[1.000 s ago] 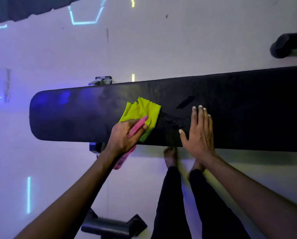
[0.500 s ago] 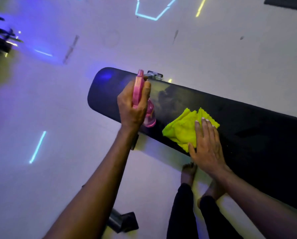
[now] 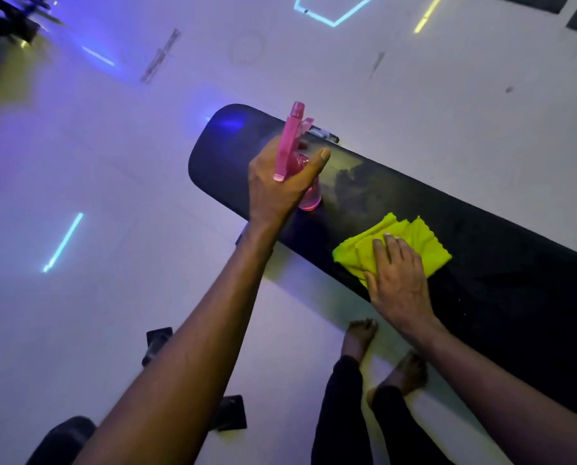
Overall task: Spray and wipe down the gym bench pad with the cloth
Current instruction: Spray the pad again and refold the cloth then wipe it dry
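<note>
Nearest the camera, two bare feet (image 3: 360, 333) stand on the pale floor (image 3: 95, 313) just beside the near long edge of the black bench pad (image 3: 498, 263), with dark trouser legs (image 3: 340, 414) above them. Two dark frame pieces (image 3: 158, 344) of some equipment sit on the floor to the left, under the left forearm.

The bench pad runs from its rounded end at the middle of the view down to the right edge. On its near edge the right hand (image 3: 397, 283) lies flat, fingers straight and together, pressing on the folded yellow cloth (image 3: 414, 243). The cloth spreads out from under the fingertips toward the middle of the pad, its wavy hem pointing to the far edge.

Further along, near the rounded end, the left hand (image 3: 280, 186) grips a pink spray bottle (image 3: 292, 146), fingers wrapped round its neck and thumb out to the right. The nozzle points away, over the far edge; the bottle's body hangs below the palm, close over the pad. Between bottle and cloth the pad surface shows a dull, cloudy patch (image 3: 354, 182).

Beyond, coloured light strips reflect on the floor.
</note>
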Action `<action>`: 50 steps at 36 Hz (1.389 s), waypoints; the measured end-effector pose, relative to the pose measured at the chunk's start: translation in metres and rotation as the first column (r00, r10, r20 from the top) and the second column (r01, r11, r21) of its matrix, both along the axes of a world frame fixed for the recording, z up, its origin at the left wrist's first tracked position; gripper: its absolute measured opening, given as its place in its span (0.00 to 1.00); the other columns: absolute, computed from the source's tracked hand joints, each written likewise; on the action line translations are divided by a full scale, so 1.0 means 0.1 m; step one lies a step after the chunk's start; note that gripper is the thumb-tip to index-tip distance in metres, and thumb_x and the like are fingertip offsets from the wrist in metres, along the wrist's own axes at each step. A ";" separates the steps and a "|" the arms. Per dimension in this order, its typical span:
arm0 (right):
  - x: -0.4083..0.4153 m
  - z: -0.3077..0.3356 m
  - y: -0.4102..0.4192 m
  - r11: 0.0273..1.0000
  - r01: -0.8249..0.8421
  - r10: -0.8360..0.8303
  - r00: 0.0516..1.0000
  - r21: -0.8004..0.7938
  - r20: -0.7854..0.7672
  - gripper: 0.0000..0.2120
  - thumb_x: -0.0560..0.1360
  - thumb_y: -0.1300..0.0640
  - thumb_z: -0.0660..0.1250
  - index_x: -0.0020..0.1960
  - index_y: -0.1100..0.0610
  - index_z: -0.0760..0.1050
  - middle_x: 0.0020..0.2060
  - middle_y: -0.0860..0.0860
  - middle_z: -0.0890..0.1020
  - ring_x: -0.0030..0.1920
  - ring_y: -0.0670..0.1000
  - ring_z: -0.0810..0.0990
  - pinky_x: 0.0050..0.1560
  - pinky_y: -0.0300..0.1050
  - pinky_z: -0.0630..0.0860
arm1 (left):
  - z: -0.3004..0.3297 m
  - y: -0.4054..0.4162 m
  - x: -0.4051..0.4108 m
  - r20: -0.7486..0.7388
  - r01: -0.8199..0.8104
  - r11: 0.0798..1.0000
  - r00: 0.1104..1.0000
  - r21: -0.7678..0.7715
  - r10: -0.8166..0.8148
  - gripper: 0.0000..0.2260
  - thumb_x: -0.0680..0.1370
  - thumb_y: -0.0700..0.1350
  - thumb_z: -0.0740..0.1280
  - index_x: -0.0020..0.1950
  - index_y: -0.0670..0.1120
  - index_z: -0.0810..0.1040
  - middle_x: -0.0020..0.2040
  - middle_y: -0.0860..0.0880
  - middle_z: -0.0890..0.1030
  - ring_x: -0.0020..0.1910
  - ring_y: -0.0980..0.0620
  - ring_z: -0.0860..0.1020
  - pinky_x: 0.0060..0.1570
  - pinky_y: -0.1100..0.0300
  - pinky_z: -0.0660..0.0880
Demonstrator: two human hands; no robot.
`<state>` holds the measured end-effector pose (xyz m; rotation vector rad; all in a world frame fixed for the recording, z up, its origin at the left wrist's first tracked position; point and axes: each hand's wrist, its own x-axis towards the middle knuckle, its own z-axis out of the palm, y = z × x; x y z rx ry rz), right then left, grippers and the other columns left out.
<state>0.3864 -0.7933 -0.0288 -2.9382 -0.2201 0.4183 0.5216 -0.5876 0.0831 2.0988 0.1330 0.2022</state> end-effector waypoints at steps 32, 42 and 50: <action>-0.12 0.50 -0.29 0.619 0.628 -0.679 0.730 0.472 -0.082 0.08 0.76 0.59 0.70 0.53 0.59 0.76 0.40 0.62 0.85 0.41 0.66 0.84 0.45 0.60 0.81 | -0.87 -0.91 -1.44 -0.461 0.627 0.705 0.759 0.332 -0.459 0.29 0.73 0.53 0.75 0.73 0.50 0.74 0.69 0.47 0.77 0.69 0.44 0.72 0.64 0.48 0.68; -0.51 0.99 -1.02 0.280 0.683 -0.890 0.449 0.675 -0.085 0.21 0.76 0.65 0.63 0.66 0.51 0.76 0.28 0.57 0.79 0.30 0.58 0.85 0.36 0.57 0.82 | -0.57 -1.35 -1.20 -0.401 0.631 0.660 0.773 0.408 -0.492 0.17 0.69 0.37 0.71 0.57 0.47 0.85 0.49 0.47 0.86 0.53 0.42 0.81 0.54 0.48 0.73; -1.20 1.21 -1.73 0.338 0.703 -0.932 0.342 0.626 0.119 0.11 0.75 0.61 0.63 0.51 0.59 0.84 0.31 0.51 0.82 0.27 0.45 0.75 0.33 0.24 0.69 | -0.13 -2.04 -1.13 -0.306 0.737 0.557 0.670 0.383 -0.676 0.11 0.74 0.38 0.72 0.54 0.48 0.85 0.50 0.48 0.86 0.47 0.45 0.83 0.48 0.49 0.79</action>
